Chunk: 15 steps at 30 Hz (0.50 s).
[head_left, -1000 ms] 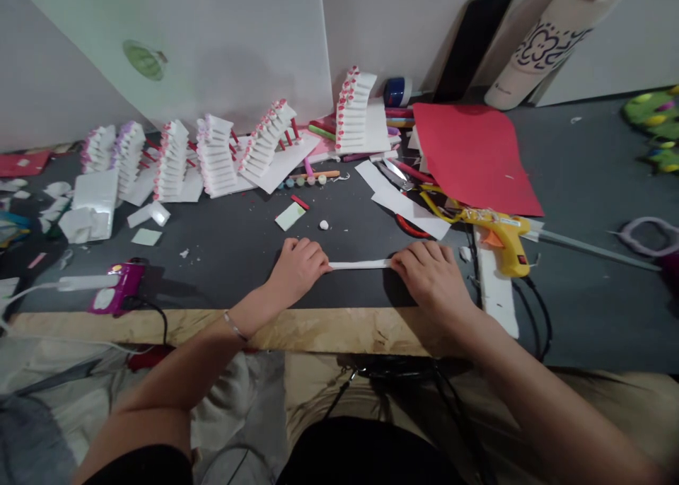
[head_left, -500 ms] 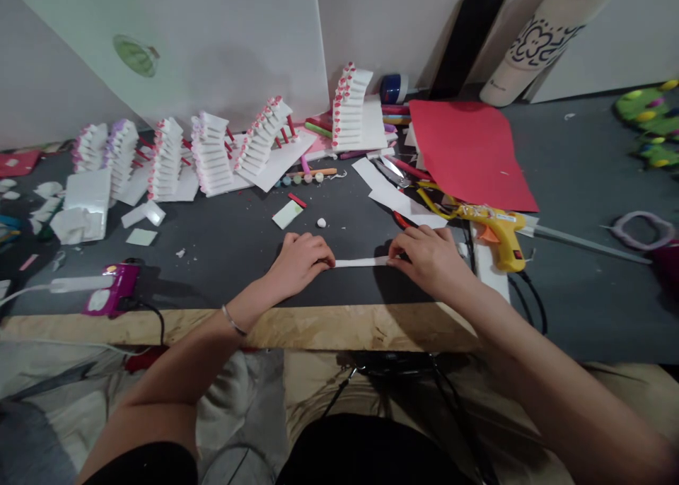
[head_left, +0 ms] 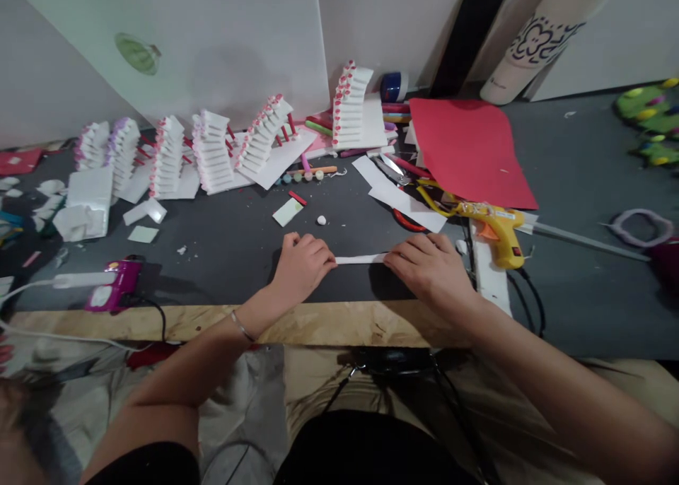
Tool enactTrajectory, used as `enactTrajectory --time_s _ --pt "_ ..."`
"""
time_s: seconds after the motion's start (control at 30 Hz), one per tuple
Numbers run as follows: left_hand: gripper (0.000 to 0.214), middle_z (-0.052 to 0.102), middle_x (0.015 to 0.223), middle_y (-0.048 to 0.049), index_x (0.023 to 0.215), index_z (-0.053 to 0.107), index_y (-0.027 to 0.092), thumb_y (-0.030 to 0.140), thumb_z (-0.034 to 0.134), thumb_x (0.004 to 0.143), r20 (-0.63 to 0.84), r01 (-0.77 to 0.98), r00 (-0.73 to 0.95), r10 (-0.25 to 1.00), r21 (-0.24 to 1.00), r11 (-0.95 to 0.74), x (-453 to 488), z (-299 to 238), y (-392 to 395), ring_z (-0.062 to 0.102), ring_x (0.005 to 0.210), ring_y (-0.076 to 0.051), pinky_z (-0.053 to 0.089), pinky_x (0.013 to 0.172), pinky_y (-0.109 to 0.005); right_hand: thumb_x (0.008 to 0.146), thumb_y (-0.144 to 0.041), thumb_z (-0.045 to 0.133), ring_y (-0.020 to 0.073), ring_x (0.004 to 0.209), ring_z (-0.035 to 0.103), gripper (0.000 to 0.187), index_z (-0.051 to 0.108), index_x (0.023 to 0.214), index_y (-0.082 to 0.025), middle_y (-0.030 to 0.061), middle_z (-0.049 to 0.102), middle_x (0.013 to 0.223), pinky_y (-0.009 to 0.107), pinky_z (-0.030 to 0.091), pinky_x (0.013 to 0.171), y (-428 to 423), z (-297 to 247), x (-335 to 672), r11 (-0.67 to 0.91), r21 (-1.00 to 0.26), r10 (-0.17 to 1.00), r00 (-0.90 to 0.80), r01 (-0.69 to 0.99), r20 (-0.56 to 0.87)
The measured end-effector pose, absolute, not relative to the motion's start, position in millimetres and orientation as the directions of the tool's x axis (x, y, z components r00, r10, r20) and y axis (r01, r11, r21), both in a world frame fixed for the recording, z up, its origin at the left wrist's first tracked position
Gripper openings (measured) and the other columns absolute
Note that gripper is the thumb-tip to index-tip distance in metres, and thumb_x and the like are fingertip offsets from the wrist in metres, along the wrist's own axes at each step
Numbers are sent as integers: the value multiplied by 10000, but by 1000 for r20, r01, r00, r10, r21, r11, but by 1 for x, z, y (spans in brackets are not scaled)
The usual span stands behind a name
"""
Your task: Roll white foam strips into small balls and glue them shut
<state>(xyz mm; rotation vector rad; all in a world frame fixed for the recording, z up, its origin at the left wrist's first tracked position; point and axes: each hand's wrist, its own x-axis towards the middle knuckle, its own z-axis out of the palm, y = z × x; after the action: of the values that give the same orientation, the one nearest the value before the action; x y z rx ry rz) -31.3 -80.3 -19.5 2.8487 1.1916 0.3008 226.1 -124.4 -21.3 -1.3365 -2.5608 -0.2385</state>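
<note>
A thin white strip (head_left: 361,259), looking like folded or rolled paper, stretches level between my two hands just above the dark table. My left hand (head_left: 303,264) pinches its left end between thumb and fingers. At the other end, my right hand (head_left: 429,262) grips the strip the same way. Both tips of the strip are hidden by my fingers. Beyond my left hand lie a small white ball (head_left: 321,220) and a pale green card piece (head_left: 288,213). Red-handled scissors (head_left: 407,220) rest partly under white paper (head_left: 408,206) past my right hand.
Several small white stair models (head_left: 217,153) line the back. A yellow glue gun (head_left: 503,234) lies right, near red paper (head_left: 472,153). A white bottle (head_left: 546,43) and a dark phone (head_left: 467,39) stand behind. A purple power socket (head_left: 114,287) sits left at the wooden edge (head_left: 339,326).
My right hand has turned and flattened somewhat over its end of the strip, uncovering more of the scissors' red handle. The left hand still pinches the other end. A person's hand enters at far left.
</note>
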Motion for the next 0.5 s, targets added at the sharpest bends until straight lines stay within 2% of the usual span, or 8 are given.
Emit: enactTrajectory --time_s 0.13,0.27,0.37,0.5 --pt "194 693 836 -57 830 644 181 236 504 952 186 709 689 701 31 -705 -28 -23 -84 529 805 -209 266 777 -396 905 -157 536 215 835 466 175 696 851 -202 53 677 827 356 282 779 -122 -26 224 546 33 791 -528 837 309" --pt "180 672 840 -61 828 632 172 216 500 944 127 735 667 734 48 -677 -24 -22 -82 528 808 -218 268 770 -388 914 -224 531 208 809 486 221 677 751 -190 50 671 761 344 280 755 -115 -27 221 481 -60 845 -445 874 297" --pt "171 658 821 -46 808 629 174 232 527 933 20 758 648 762 87 -647 -21 -17 -75 538 808 -219 261 763 -378 851 -216 577 211 808 518 171 660 705 -186 47 683 745 351 276 752 -105 -23 219 400 -117 909 -376 909 181" --pt "123 653 820 -21 809 610 176 250 590 906 -108 776 627 771 170 -607 -19 -8 -64 562 782 -195 249 726 -348 798 -217 599 221 758 548 135 656 680 -191 55 701 721 366 256 717 -92 -11 216 357 -72 933 -359 931 -24"
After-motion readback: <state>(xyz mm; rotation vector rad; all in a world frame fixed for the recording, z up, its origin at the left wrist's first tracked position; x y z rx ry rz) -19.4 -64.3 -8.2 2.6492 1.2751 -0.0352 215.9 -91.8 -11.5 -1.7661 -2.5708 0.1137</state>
